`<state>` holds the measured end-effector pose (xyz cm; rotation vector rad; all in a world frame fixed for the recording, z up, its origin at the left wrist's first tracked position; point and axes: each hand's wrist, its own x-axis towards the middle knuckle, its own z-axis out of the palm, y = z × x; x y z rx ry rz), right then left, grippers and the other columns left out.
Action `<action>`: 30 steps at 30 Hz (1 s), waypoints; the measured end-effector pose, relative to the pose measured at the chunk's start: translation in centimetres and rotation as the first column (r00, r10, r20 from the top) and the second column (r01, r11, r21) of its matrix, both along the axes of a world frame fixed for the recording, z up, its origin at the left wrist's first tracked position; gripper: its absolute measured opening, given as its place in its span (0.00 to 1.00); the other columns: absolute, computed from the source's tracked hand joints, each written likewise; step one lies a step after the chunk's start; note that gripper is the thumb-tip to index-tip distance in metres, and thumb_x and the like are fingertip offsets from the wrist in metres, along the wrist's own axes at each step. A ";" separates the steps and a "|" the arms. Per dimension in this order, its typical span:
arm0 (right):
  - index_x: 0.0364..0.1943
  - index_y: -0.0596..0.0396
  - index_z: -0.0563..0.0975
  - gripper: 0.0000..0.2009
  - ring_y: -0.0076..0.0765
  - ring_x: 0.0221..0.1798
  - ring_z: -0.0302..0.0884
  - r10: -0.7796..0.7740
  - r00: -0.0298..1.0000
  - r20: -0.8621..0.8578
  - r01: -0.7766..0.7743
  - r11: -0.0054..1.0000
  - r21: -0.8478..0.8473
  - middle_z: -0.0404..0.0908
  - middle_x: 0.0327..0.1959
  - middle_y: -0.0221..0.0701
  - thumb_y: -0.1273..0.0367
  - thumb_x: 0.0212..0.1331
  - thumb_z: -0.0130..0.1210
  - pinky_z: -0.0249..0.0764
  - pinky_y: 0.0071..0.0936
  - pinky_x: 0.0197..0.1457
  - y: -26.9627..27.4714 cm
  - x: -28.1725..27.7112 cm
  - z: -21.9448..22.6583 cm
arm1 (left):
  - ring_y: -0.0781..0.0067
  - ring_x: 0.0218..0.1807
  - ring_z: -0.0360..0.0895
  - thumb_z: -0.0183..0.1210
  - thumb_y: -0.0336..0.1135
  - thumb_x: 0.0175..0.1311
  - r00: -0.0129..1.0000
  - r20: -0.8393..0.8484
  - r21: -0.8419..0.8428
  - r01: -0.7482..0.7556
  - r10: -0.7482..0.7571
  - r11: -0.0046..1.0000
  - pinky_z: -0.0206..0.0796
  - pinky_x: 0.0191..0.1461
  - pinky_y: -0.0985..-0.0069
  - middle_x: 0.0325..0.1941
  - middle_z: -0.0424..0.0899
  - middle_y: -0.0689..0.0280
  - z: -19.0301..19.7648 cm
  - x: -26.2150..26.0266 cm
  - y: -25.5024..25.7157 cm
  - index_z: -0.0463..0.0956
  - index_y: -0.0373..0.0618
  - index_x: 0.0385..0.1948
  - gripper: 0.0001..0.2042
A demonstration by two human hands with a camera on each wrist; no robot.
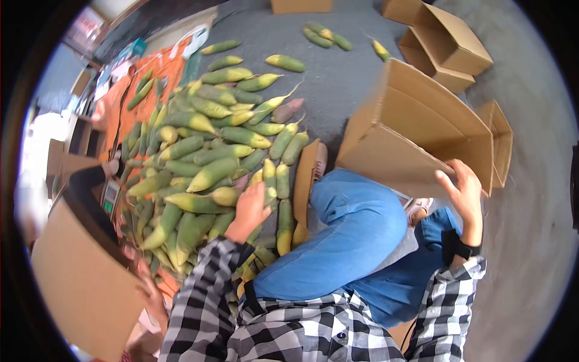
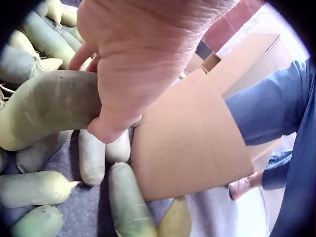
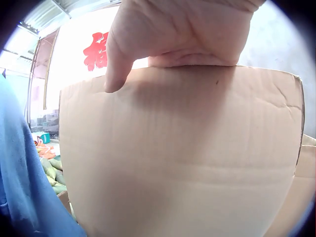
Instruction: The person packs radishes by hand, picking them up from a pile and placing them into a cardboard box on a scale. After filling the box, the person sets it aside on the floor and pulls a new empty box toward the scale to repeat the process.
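My left hand (image 1: 248,211) is over the near right side of a big heap of green radishes (image 1: 208,154). In the left wrist view its thumb and fingers grip one end of a thick, curved green radish (image 2: 52,106). My right hand (image 1: 463,190) holds the near edge of an open cardboard box (image 1: 416,151), which is tilted beside my knee. The right wrist view shows the thumb (image 3: 117,74) flat on the outside of the box wall, with the other fingers hooked over the rim and hidden behind it.
More open boxes (image 1: 446,39) stand at the far right. Several loose radishes (image 1: 325,35) and one reddish root (image 1: 287,110) lie on the grey floor. A cardboard flap (image 1: 304,187) stands between heap and knee. At left, another person's hand (image 1: 152,295) is by a large box (image 1: 81,277).
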<state>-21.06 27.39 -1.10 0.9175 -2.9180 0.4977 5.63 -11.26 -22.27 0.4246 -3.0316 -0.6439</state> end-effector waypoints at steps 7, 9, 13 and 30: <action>0.36 0.56 0.80 0.22 0.47 0.41 0.80 0.013 0.996 -0.092 -0.015 1.000 -0.016 0.82 0.33 0.39 0.49 0.54 0.62 0.75 0.40 0.46 0.6 -0.2 -0.8 | 0.57 0.59 0.74 0.68 0.30 0.49 0.871 -0.449 0.217 -0.112 0.201 0.970 0.65 0.64 0.63 0.60 0.72 0.53 19.2 -2.5 2.9 0.61 0.41 0.60 0.34; 0.36 0.56 0.80 0.22 0.47 0.40 0.80 0.012 0.995 -0.098 -0.015 0.999 -0.035 0.82 0.33 0.39 0.49 0.54 0.62 0.75 0.40 0.46 0.4 0.0 -1.0 | 0.58 0.61 0.72 0.67 0.27 0.50 0.719 -0.657 0.325 -0.003 0.228 0.946 0.65 0.66 0.62 0.62 0.71 0.51 24.7 -4.1 3.4 0.60 0.40 0.60 0.34; 0.36 0.56 0.80 0.23 0.48 0.40 0.80 0.028 0.996 -0.080 -0.030 0.999 -0.025 0.82 0.32 0.40 0.48 0.54 0.62 0.75 0.41 0.46 0.3 -0.1 -0.9 | 0.59 0.59 0.74 0.68 0.25 0.50 0.490 -0.835 0.422 0.280 0.249 0.862 0.71 0.61 0.64 0.61 0.70 0.48 31.0 -10.2 7.2 0.59 0.38 0.59 0.34; 0.39 0.57 0.79 0.20 0.50 0.44 0.80 0.008 1.000 -0.014 -0.008 0.999 0.042 0.83 0.36 0.41 0.53 0.55 0.62 0.74 0.41 0.47 -0.7 0.5 0.3 | 0.47 0.36 0.79 0.57 0.36 0.63 0.920 -0.363 0.302 -0.035 0.149 0.953 0.69 0.39 0.57 0.37 0.81 0.51 16.8 -10.2 1.1 0.70 0.40 0.42 0.12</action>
